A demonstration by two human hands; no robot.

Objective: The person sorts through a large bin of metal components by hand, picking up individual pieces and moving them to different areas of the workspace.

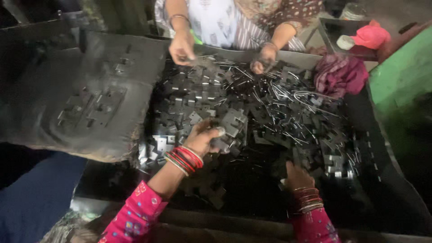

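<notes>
My left hand [203,137], with red bangles at the wrist, grips a grey metal hinge plate [231,123] above a heap of similar hinge plates [193,101]. My right hand [297,175] rests low in the dark tray [382,180], fingers curled among plates; whether it holds one is hidden. Thin metal pins [288,96] lie scattered across the middle and right of the heap. Across the tray another person's hands [182,47] [264,58] work with small parts.
A dark cushion [81,94] with several assembled hinges lies at the left. A crumpled maroon cloth [339,74] sits at the tray's far right, a pink cloth [371,36] behind it, a green surface [400,72] at the right edge.
</notes>
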